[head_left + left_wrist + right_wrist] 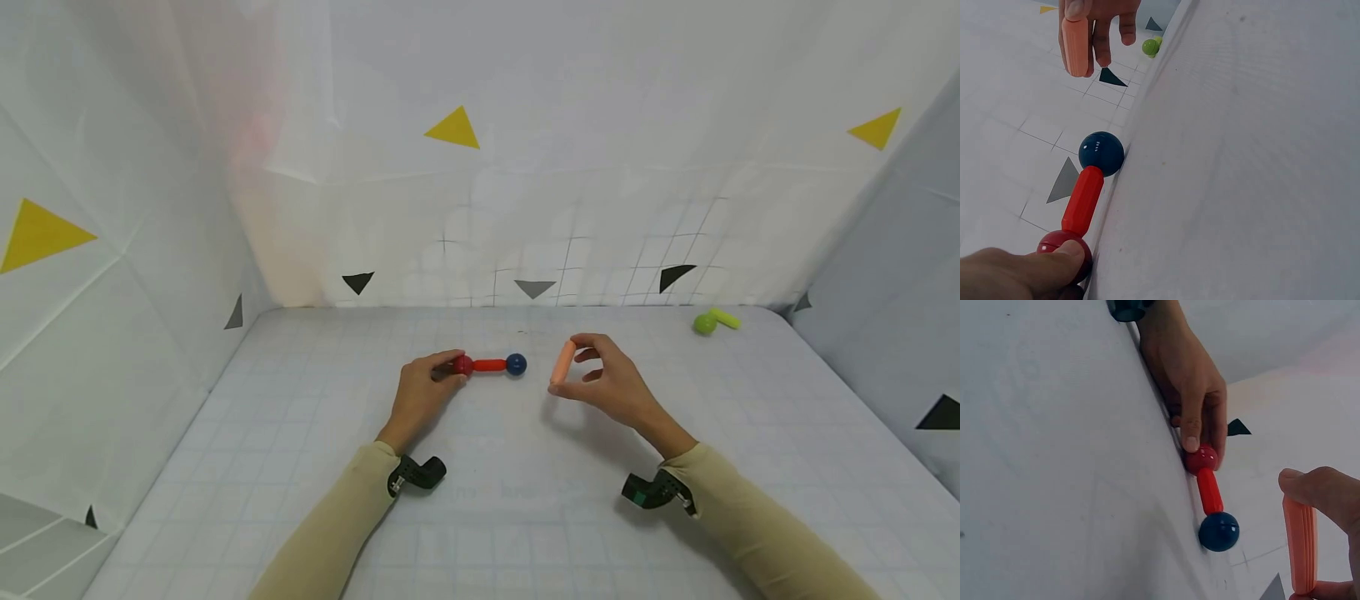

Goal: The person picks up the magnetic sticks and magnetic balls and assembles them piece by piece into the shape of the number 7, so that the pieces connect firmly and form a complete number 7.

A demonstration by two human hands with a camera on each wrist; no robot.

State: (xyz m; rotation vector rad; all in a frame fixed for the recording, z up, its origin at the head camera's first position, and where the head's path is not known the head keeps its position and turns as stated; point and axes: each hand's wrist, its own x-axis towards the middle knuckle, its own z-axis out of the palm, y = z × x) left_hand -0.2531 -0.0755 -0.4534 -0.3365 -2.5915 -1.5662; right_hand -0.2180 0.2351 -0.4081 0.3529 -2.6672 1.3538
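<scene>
My left hand (422,395) pinches a dark red ball (463,365) between thumb and fingers. Joined to that ball is a short red rod (490,365), and a dark blue ball (516,364) sits on the rod's far end, so the three form one straight piece lying along the table. To its right, my right hand (611,385) holds an orange ribbed rod (563,362) by its two ends, thumb at the lower end and index finger at the upper. A gap separates this orange rod from the blue ball. In the right wrist view the orange rod (1301,547) appears upright.
Toward the back right corner of the white table (495,542) lie a green ball (704,323) and a light green rod (725,317), touching in this view. White sheeting (585,75) with yellow and dark triangles rises behind and at both sides. Each wrist wears a dark camera mount (420,473).
</scene>
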